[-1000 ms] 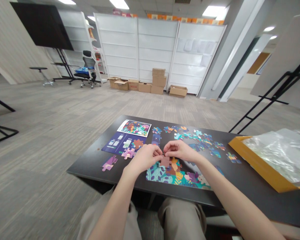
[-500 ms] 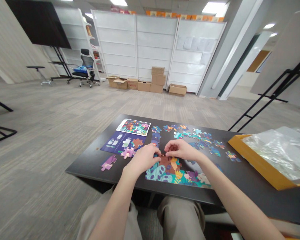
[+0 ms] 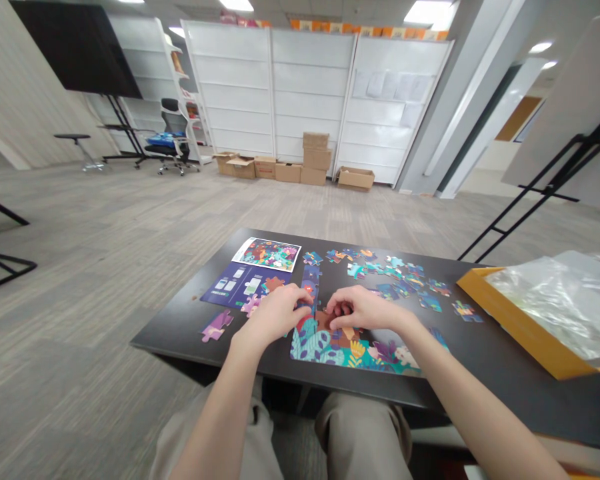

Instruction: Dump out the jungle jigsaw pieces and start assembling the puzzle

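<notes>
A partly joined jigsaw (image 3: pixel 320 345) lies near the front edge of the black table, teal leaves and flowers along its bottom and a blue strip running up its left side. My left hand (image 3: pixel 279 311) hovers at the left side of the jigsaw, thumb and fingers apart with nothing between them. Over the brown pieces, my right hand (image 3: pixel 357 309) has its fingers curled and the thumb apart from them; no piece shows in it. Pink pieces (image 3: pixel 251 305) and a purple piece (image 3: pixel 217 326) lie left of my left hand.
Loose pieces (image 3: pixel 405 285) spread across the back right of the black table (image 3: pixel 175 323). A picture card (image 3: pixel 267 254) and a dark blue sheet (image 3: pixel 225 285) lie at the back left. On the right stands an orange box (image 3: pixel 525 333) with clear plastic in it.
My hands have moved apart, the left one to the left and away from the joined pieces. More of the jigsaw's red and brown part shows between them.
</notes>
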A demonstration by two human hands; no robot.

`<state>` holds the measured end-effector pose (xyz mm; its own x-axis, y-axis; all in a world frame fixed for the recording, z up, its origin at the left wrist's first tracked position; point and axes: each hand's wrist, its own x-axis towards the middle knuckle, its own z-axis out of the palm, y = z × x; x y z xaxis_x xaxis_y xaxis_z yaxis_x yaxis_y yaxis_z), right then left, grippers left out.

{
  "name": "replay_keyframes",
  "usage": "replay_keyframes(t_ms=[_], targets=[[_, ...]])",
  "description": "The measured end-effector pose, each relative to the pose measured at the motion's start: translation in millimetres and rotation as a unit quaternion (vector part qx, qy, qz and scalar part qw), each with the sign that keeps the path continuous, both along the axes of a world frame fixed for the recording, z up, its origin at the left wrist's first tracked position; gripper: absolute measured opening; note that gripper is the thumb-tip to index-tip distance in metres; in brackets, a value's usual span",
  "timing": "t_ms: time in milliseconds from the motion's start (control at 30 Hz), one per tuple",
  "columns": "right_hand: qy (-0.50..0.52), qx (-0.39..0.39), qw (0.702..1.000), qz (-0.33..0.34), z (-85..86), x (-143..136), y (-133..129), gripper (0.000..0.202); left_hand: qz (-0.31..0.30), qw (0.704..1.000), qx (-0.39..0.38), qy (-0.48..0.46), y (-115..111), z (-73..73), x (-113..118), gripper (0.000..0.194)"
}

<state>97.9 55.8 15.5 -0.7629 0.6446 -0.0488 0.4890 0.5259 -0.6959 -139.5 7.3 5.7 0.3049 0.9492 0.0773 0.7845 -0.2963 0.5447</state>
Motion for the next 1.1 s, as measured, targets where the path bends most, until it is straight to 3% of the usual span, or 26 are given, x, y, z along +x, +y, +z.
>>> replay_keyframes(t_ms=[133,367,1100], targets=[[-0.039,0.065,0.997,0.013,4.7,-4.3,-6.6,0.024,-0.028,1.000,0.000,0.003,-6.1,-0.3,-1.4,0.025],[-0.086,0.124,0.988,0.010,6.9,-8.0,-13.7,0.042,-0.074,0.997,0.007,0.000,-16.5,-0.2,6.0,0.041],[-0.119,0.122,0.985,0.000,10.3,-7.5,-15.4,0.036,-0.054,0.996,0.016,0.063,-19.6,3.3,8.6,0.036]])
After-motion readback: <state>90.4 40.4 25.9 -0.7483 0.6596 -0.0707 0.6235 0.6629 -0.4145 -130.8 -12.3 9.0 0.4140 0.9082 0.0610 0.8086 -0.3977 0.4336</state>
